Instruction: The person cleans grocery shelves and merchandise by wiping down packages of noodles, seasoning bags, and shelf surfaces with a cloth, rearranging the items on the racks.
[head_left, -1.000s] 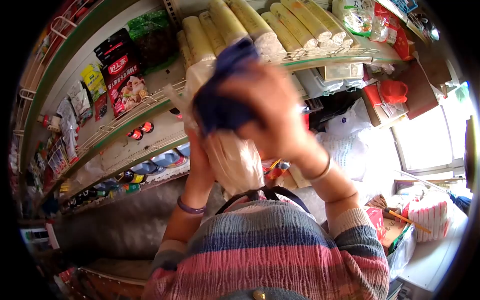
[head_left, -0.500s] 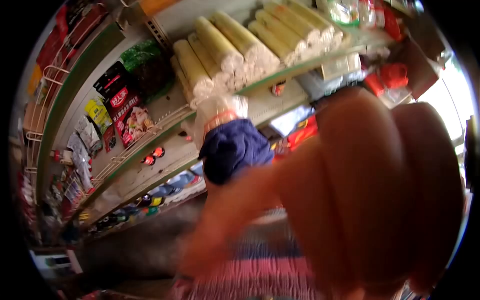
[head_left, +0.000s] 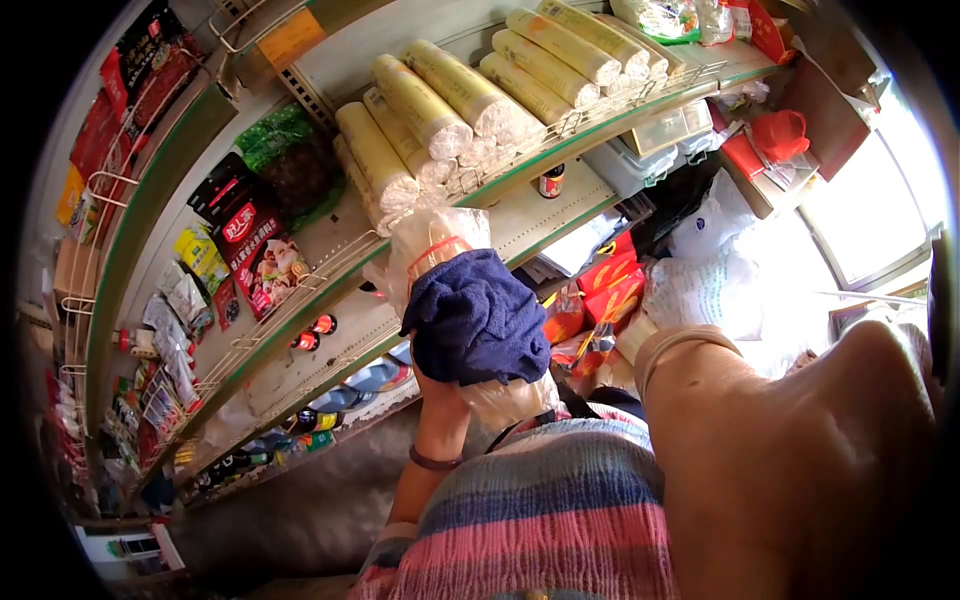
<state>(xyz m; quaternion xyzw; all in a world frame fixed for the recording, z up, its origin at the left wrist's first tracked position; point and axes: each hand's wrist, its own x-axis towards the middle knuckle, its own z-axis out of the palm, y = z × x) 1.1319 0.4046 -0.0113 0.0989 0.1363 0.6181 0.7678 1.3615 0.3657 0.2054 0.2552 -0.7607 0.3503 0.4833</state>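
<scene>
My left hand (head_left: 441,408) is closed at the lower side of a crumpled dark blue cloth (head_left: 478,318), its fingers mostly hidden. The cloth is wrapped around or pressed against a clear plastic package (head_left: 430,232) with a red band; its plastic shows above and below the cloth. What the package contains I cannot make out. Very close to the camera, my right hand (head_left: 810,450) and arm fill the lower right, with a pale band around the arm. The fingers of that hand do not show. Behind the package lie yellow-wrapped rolls (head_left: 425,105) on a shelf.
Green-edged shelves (head_left: 540,170) with wire rails curve across the front and left. A red food packet (head_left: 255,245) and small bottles (head_left: 315,332) stand on them. Plastic boxes (head_left: 640,160), a red bag (head_left: 780,134) and white bags (head_left: 705,290) are at the right.
My right hand, blurred across the middle and right before, has drawn back to the lower right, uncovering the striped shirt and left forearm. The cloth and package stay in nearly the same place.
</scene>
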